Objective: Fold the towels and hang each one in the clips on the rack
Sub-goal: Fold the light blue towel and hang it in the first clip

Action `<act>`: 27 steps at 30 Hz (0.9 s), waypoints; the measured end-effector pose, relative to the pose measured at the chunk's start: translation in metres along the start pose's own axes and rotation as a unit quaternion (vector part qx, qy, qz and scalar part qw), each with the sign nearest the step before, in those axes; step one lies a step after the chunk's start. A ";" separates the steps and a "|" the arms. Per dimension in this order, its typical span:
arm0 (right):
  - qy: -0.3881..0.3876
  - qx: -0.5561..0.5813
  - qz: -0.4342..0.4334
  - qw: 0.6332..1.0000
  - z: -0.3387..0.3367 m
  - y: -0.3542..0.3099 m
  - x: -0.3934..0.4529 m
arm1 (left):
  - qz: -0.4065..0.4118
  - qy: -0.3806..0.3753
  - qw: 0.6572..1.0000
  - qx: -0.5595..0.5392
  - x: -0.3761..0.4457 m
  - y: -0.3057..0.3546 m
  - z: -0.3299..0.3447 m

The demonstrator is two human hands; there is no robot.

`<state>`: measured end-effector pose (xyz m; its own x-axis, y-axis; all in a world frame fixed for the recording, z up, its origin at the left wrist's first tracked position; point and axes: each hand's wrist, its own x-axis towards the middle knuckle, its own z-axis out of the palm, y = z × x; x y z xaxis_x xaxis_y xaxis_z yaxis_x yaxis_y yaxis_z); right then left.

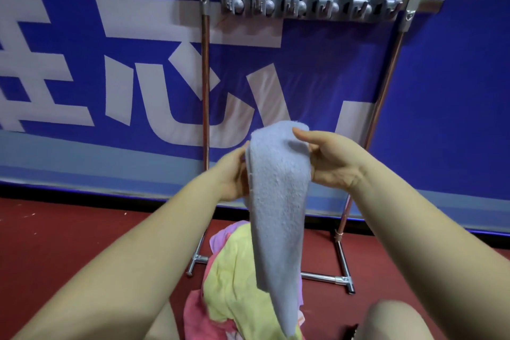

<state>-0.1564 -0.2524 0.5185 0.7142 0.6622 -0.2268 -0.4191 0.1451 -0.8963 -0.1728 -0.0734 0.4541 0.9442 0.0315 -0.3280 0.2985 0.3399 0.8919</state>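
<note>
Pinching the top edge of the pale blue towel (278,201), the fingers (302,134) of the right hand (335,159) curl over the cloth from the right, while the left hand (233,174) grips the same edge from the left, its fingertips hidden behind the fabric. Between the two hands the towel hangs in a long narrow fold, tapering to a point low over the pile of towels (234,279), yellow, pink and lilac, heaped on the red floor (69,234). Above and behind stands the rack (205,85), its grey strip of clips (309,7) holding nothing yet. Likely risks: the fold looks uneven, so lifting it may let the layers slide apart, and a bunched edge might seat only partly in a clip and slip out.
</note>
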 end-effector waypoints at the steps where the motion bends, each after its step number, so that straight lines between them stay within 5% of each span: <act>1: 0.018 0.011 -0.003 1.000 -0.001 -0.004 0.003 | 0.002 -0.011 1.000 -0.002 0.000 -0.007 0.002; 5: 0.061 0.061 -0.012 0.996 -0.014 -0.013 0.010 | 0.039 -0.056 0.998 0.018 0.001 -0.028 0.004; 12: 0.108 0.038 0.017 0.993 -0.035 -0.005 0.012 | 0.135 -0.023 0.978 0.159 -0.003 -0.030 0.014; 16: 0.106 0.069 0.083 0.988 -0.050 0.020 0.011 | 0.128 -0.008 0.984 0.122 0.001 -0.019 0.018; 19: 0.094 0.087 0.100 0.987 -0.048 0.029 0.014 | 0.127 0.030 0.969 0.210 0.005 -0.005 0.011; 27: 0.213 0.013 0.049 0.976 -0.025 0.033 0.035 | 0.017 0.046 0.963 0.264 0.001 0.012 0.001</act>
<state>-0.1307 -0.2430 0.4714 0.8357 0.3097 -0.4535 -0.5071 0.1186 -0.8537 -0.1680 -0.0699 0.4647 0.9455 0.1255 -0.3006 0.3201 -0.1883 0.9285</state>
